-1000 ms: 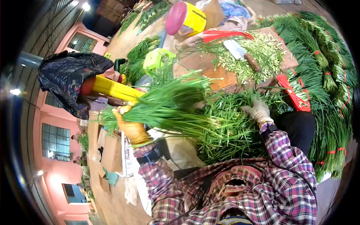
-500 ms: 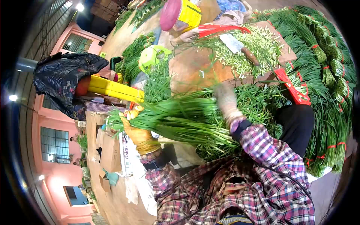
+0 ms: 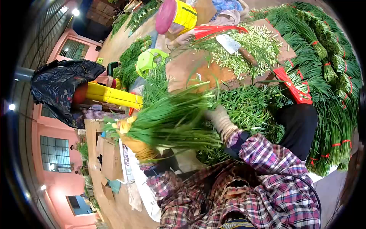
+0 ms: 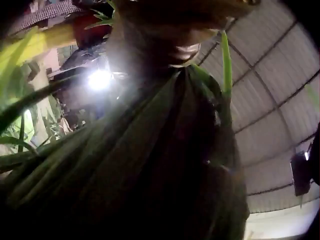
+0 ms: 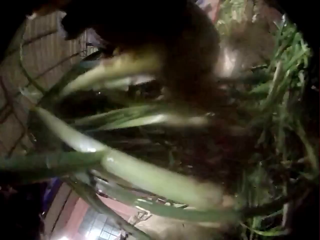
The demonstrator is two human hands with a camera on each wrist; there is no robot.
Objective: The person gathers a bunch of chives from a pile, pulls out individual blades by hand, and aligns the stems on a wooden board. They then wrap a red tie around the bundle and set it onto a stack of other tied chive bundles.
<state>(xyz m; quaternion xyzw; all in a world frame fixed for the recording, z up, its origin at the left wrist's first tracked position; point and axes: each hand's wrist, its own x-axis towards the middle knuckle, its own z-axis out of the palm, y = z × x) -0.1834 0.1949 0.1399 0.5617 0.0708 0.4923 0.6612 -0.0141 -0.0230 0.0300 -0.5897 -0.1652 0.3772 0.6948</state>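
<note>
Only the head view shows the left grip (image 3: 132, 141) curled round stalks (image 3: 167, 118); how the right grip (image 3: 220, 119) stands, I cannot tell.

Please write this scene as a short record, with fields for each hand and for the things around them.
Left hand: yellow-gloved, grips the green bunch near one end
Right hand: pale-gloved, at the bunch's other end; its fingers are unclear
Below: loose greens
Board: wooden board bearing cut stems and a cleaver
Right side: piled green bundles, several with red ties
Beyond: lime-green stool
</note>
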